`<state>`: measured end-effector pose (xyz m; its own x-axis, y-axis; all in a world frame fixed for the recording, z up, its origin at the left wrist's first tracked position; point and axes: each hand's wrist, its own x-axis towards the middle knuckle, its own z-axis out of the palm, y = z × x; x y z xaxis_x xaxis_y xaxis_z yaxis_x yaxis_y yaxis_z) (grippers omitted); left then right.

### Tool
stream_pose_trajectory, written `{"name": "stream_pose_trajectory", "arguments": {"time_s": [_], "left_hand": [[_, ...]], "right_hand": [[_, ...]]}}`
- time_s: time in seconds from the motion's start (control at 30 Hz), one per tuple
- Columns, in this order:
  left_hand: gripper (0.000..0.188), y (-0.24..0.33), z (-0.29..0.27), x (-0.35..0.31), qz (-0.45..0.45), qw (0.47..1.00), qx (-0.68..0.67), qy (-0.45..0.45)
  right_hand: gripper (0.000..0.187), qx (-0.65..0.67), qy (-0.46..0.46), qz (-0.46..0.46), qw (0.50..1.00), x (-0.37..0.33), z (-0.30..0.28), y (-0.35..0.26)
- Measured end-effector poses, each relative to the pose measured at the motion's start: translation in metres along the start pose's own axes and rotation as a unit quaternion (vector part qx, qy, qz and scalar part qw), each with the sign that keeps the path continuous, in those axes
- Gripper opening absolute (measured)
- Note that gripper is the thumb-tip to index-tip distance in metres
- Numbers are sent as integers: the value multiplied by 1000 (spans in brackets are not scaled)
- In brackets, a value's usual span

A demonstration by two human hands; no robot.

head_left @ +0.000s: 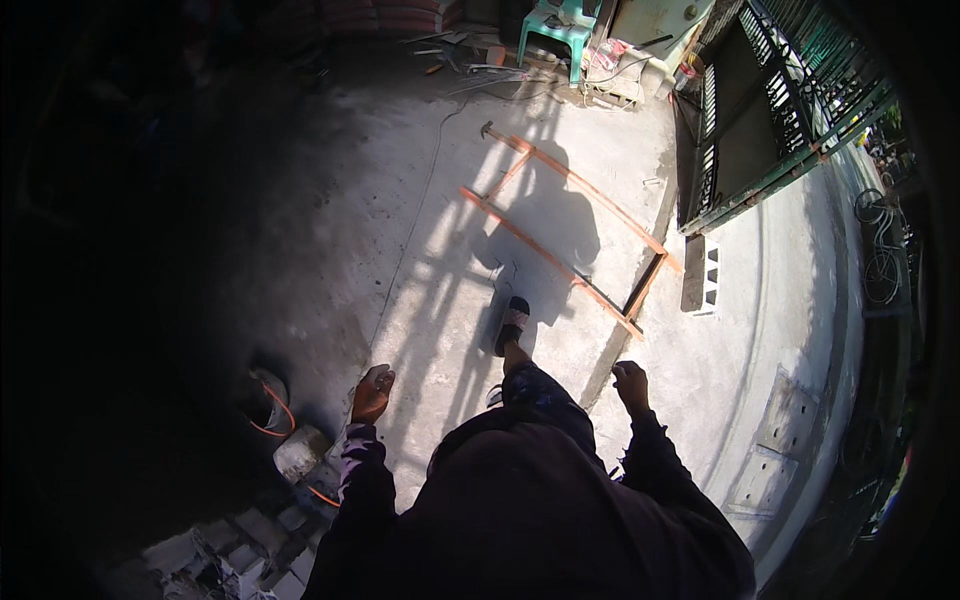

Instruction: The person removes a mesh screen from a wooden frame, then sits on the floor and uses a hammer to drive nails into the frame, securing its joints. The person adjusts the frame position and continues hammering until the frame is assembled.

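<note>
My left hand hangs low on the left with its fingers curled in. A pale spot shows at its fingertips, too small to name. On the right, my right hand is also closed, its palm hidden. Both hands are apart from everything around them. Ahead on the concrete lies a ladder-like frame of orange-brown wood strips, with two long pieces and a crosspiece near each end. A hammer rests by its far corner. My foot in a dark sandal is on the ground just short of the frame.
A hollow block stands right of the frame, near an open metal gate. At the back are a green plastic chair and scattered scraps. Left of me sit a bucket, a pale container and broken blocks.
</note>
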<state>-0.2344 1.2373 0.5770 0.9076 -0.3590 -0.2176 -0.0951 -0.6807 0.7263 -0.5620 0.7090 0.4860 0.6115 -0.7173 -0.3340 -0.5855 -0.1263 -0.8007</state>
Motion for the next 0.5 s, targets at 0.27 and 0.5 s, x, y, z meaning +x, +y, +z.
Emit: {"name": "stream_pose_trajectory", "arguments": {"time_s": [0.27, 0.5], "left_hand": [[46, -115, -10, -41, -458, 880, -98, -76], [49, -84, -60, 25, -547, 829, -72, -91]], "right_hand": [[15, 366, -17, -17, 930, 155, 3, -325], [29, 298, 191, -739, 573, 162, -64, -685]]}}
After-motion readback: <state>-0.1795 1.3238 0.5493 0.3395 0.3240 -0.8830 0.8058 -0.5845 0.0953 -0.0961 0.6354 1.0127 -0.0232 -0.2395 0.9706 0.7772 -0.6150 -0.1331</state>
